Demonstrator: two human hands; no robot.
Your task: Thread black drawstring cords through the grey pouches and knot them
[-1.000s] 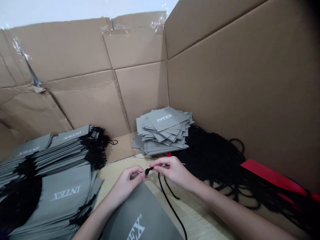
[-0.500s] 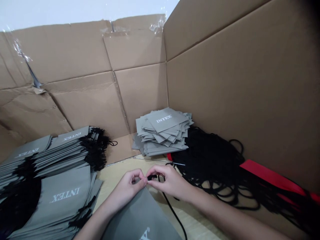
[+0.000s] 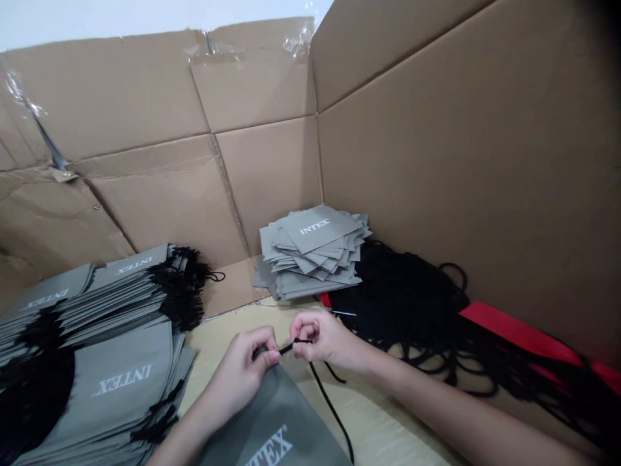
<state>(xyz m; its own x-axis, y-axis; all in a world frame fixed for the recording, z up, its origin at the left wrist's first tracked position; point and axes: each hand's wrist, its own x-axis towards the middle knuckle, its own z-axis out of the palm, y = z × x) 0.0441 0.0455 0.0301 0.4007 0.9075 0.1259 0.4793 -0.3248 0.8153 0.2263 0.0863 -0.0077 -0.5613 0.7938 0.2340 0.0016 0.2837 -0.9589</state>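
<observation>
My left hand (image 3: 250, 362) pinches the top corner of a grey fabric pouch (image 3: 291, 414) printed with white INTEX lettering. From that corner a short stretch of black cord (image 3: 287, 349) runs to my right hand (image 3: 317, 336), whose thumb and fingers are closed on it. The cord's small dark end shows between those fingers. Below my right hand a longer length of the black cord hangs down along the pouch's right edge, and a loose tail lies beside it. The pouch's lower part runs out of view.
Stacked grey pouches with black cords (image 3: 123, 375) fill the left side. A pile of grey pouches (image 3: 315, 252) stands in the back corner. Right of it lies a heap of black cords (image 3: 402, 304) with a red strip (image 3: 519, 333). Cardboard walls (image 3: 460, 142) enclose the table (image 3: 228, 330).
My right hand has drawn slightly away from my left, and a short straight stretch of cord now shows between them. More of the pouch's lettering has come into view.
</observation>
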